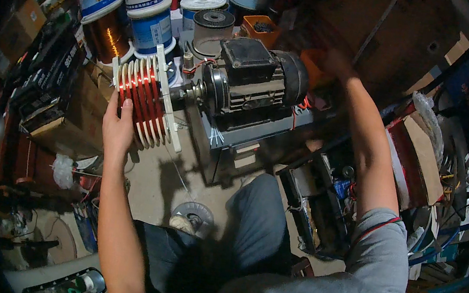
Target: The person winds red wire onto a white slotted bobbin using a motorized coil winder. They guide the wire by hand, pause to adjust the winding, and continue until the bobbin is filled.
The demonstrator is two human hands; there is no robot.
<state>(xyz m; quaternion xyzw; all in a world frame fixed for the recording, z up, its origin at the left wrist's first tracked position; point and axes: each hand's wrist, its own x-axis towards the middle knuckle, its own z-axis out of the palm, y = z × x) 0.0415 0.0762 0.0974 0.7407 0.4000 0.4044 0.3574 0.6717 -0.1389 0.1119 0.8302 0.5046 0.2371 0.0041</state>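
Left fingers (pixel 128 105) touch the coil former's (pixel 143 95) left side; right fingers (pixel 337 60) blur by an orange bin (pixel 311 64) beyond the motor (pixel 256 82); grips unclear.

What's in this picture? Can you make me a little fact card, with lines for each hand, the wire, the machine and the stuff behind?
Left hand: at the left side of the white coil form
Right hand: blurred, near an orange bin; its grip is unclear
Wire: red, wound on the form
Machine: dark motor on a grey bench
Behind: blue-and-white spools, some stacked
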